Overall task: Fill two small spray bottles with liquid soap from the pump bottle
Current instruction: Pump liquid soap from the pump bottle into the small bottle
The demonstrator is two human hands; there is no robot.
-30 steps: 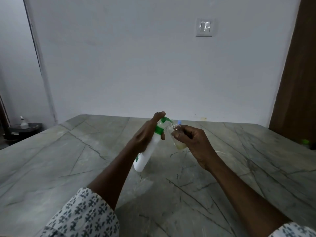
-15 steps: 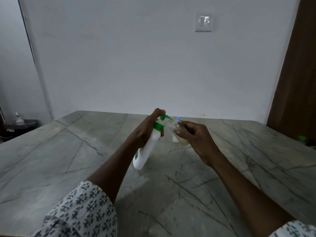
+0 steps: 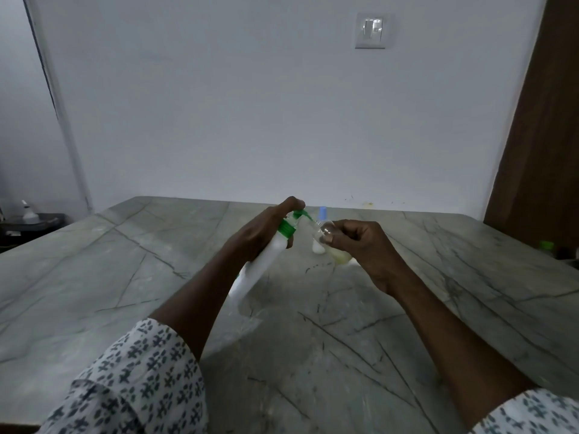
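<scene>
The left hand point(image 3: 260, 234) has its grip wrapped around the white pump bottle point(image 3: 261, 264), which leans with its base low toward the person and its green collar and pump head point(image 3: 299, 214) raised, one finger lying on top of the pump head. The green nozzle points right, meeting the open mouth of a small clear spray bottle point(image 3: 332, 245) that the right hand point(image 3: 363, 245) grasps in a closed grip above the counter point(image 3: 94, 277). Pale yellowish liquid sits in the lower part of that bottle. Just behind the two hands, a second small bottle point(image 3: 320, 228) with a blue cap stands upright on the grey veined counter, partly hidden by the clear bottle. Patterned sleeves cover both upper forearms.
</scene>
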